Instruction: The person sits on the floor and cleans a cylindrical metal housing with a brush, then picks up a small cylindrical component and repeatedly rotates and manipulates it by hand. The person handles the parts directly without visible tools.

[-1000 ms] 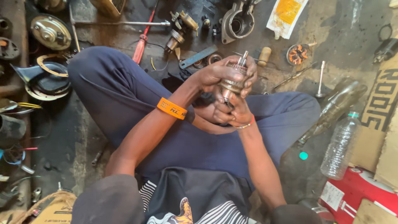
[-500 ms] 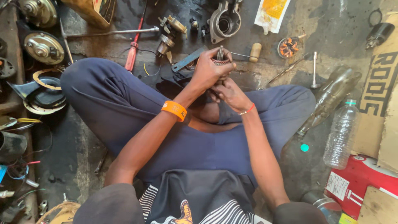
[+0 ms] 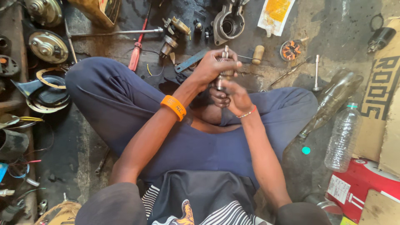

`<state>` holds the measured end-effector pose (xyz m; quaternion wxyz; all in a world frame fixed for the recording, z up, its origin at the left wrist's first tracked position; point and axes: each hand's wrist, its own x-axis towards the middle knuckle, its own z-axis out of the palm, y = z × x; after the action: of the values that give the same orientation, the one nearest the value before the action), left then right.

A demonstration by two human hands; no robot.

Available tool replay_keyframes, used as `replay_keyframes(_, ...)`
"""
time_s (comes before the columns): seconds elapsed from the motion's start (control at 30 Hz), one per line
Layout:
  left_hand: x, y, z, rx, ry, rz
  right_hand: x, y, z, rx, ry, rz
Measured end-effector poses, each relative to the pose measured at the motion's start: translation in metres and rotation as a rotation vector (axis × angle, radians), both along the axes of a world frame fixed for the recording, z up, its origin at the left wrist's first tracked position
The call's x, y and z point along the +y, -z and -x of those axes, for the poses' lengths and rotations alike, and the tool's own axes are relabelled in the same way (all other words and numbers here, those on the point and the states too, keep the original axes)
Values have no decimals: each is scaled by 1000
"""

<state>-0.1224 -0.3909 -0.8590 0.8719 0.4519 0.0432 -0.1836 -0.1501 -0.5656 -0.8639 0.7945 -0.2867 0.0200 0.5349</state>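
A small metal shaft part (image 3: pixel 225 62) stands upright above the person's crossed legs, its thin tip poking out on top. The left hand (image 3: pixel 214 66) is wrapped closed around its upper body; the right hand (image 3: pixel 233 93) grips it from below, fingers curled onto its lower end.

Outward on the floor (image 3: pixel 333 37): a wooden-handled tool (image 3: pixel 256 54) just beside the hands, a yellow-and-white packet (image 3: pixel 275 14) above — a clear plastic bottle (image 3: pixel 343 137) to the right, near a red box (image 3: pixel 362 183) with a white label and brown cardboard (image 3: pixel 381 96) with black lettering.
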Motion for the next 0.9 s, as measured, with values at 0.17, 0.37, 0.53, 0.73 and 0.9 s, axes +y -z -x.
replay_keyframes(0.17, -7, 19, 0, 8, -207, 109, 19, -21, -4, -150, 178, 351)
replay_keyframes(0.37, -5, 25, -3, 203, -438, 184, 18, -12, -5, -279, 312, 433)
replay_keyframes(0.53, 1, 20, -5, 254, -536, 183, -1, 2, -13, -363, 317, 434)
replay_keyframes(0.73, 1, 13, -4, 301, -565, 137, -10, 13, -18, -637, 400, 599)
replay_keyframes(0.9, 2, 11, -3, 310, -572, 138, -8, 16, -19, -620, 552, 642)
